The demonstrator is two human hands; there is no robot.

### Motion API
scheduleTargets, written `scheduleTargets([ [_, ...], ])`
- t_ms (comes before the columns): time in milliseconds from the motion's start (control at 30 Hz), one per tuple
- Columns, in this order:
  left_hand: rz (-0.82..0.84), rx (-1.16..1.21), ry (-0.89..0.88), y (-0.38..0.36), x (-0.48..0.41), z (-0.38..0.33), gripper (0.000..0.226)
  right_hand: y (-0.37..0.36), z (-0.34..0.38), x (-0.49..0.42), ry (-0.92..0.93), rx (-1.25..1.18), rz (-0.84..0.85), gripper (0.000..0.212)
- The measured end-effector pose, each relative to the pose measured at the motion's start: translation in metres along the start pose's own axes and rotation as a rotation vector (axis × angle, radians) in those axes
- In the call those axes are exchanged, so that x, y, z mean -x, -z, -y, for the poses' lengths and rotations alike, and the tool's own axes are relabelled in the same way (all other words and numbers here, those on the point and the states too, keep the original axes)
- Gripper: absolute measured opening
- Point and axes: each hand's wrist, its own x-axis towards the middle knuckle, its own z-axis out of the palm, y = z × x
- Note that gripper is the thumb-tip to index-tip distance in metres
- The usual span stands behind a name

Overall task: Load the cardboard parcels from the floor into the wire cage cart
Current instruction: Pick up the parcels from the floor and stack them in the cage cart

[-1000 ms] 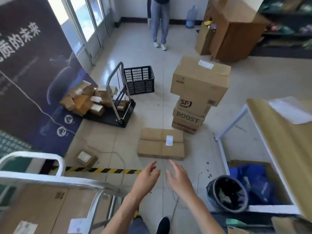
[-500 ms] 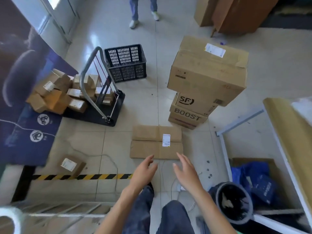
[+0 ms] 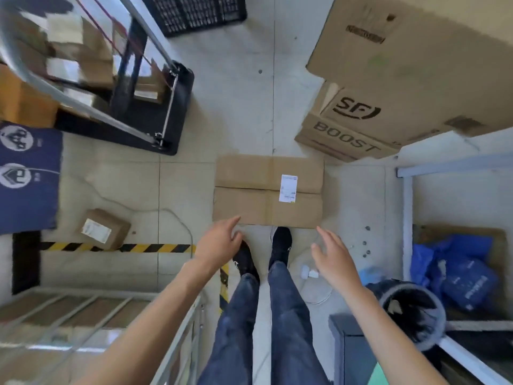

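Top-down head view. Flat cardboard parcel [image 3: 268,190] lies on the floor [image 3: 227,87] just ahead of the person's black shoes [image 3: 281,243], its near edge touching or almost touching the toes. White label [image 3: 288,188] on its top face, right of centre.

Left hand [image 3: 219,240] hovers over the parcel's near left corner, grip apart with fingers relaxed, holding nothing. Whether the fingertips touch the cardboard can't be told. Right hand [image 3: 333,257] is off the near right corner, clear of the parcel, grip apart with fingers straight, empty.

Small parcel [image 3: 104,229] with a label sits on the floor to the left, beside the yellow-black hazard tape [image 3: 111,247].

Wire cage cart [image 3: 111,292] is at bottom left, next to the left arm; flat cardboard shows through the bars inside it.

Stack of boxes [image 3: 388,112] stands at upper right, marked SF and BOOST, with a larger box on top, near the flat parcel's far right corner.

Platform trolley [image 3: 133,118] at upper left carries small boxes (blurred). Black plastic crate [image 3: 200,12] sits at the top edge. Black bin [image 3: 413,312] and blue bags [image 3: 460,273] are at lower right by a white frame [image 3: 406,218]. Blue banner [image 3: 27,173] at the left edge.
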Motion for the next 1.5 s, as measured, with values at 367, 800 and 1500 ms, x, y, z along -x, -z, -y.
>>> scheduleTargets([
  [367, -0.023, 0.09, 0.508, -0.12, -0.265, 0.188, 0.085, -0.111, -0.152, -0.276, -0.413, -0.064, -0.05, 0.053],
  [800, 0.036, 0.824, 0.435, -0.192, -0.35, 0.248, 0.079, -0.165, -0.205, -0.391, -0.608, -0.522, -0.037, 0.11],
  [1500, -0.518, 0.945, 0.432, 0.172, 0.1, 0.155, 0.062, 0.104, 0.136, -0.044, -0.157, -0.513, -0.184, 0.029],
])
